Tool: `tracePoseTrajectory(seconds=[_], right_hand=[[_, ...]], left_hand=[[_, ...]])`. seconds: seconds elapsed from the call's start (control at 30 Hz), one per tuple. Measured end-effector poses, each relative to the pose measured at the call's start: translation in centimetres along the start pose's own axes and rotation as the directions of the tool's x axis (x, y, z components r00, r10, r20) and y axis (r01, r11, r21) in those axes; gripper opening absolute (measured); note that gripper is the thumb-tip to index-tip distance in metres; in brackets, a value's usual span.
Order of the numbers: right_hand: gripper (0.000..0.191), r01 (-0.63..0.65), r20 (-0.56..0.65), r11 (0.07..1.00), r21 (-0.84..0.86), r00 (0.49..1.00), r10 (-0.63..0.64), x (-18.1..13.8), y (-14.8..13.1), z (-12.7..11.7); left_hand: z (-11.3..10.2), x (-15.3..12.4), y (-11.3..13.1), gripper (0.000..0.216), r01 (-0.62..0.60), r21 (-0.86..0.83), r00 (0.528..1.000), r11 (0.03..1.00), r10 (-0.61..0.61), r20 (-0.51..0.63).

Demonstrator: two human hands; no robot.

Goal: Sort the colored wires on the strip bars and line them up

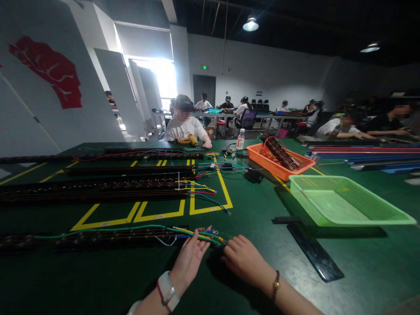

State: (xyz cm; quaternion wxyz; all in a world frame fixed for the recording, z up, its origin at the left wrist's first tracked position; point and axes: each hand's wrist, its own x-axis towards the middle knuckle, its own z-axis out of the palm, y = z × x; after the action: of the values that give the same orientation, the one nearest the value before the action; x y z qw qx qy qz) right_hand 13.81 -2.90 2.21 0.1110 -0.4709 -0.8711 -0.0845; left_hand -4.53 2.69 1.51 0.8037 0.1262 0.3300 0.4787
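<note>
A long dark strip (92,238) lies across the near part of the green table, with a bundle of green, yellow, blue and red wires (200,235) coming off its right end. My left hand (190,258) rests on that end, fingers laid over the wires. My right hand (243,256) sits just right of the wire tips, its fingers curled down onto them. Whether either hand actually grips the wires is hidden.
More dark strips with wires (98,186) lie further back over yellow floor-tape markings (157,214). A green basket (344,201) and an orange basket (275,159) stand at the right, with a flat dark bar (315,251) in front. A person (185,124) sits across the table; others work behind.
</note>
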Motion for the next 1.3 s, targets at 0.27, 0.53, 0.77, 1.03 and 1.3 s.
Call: tracePoseTrajectory(seconds=[0.27,0.53,0.77,1.03,1.3], right_hand=[[0.015,-0.232,-0.042,0.969,-0.082,0.972,0.229,-0.4,-0.3,1.4],[0.018,-0.334,0.069,0.942,0.039,0.941,0.331,-0.6,-2.7,0.3],[0.027,-0.272,-0.049,0.958,0.092,0.960,0.277,0.1,-2.5,-2.3],[0.039,-0.343,-0.069,0.934,-0.100,0.939,0.337,3.6,2.6,-3.4],[0.031,-0.368,0.116,0.912,-0.181,0.913,0.391,6.5,5.3,1.3]], left_hand=[[-0.2,0.1,0.3,0.014,0.036,0.000,0.999,0.999,-0.036,-0.003],[-0.7,0.0,0.4,0.009,0.070,-0.025,0.993,0.997,-0.067,0.096],[-0.9,0.0,0.1,0.017,0.037,-0.029,0.989,0.999,-0.033,0.145],[-0.4,-0.9,0.3,0.023,-0.009,0.031,0.987,0.999,0.004,0.160],[-0.4,-0.8,0.3,0.021,0.015,0.041,0.995,0.999,-0.019,0.102]])
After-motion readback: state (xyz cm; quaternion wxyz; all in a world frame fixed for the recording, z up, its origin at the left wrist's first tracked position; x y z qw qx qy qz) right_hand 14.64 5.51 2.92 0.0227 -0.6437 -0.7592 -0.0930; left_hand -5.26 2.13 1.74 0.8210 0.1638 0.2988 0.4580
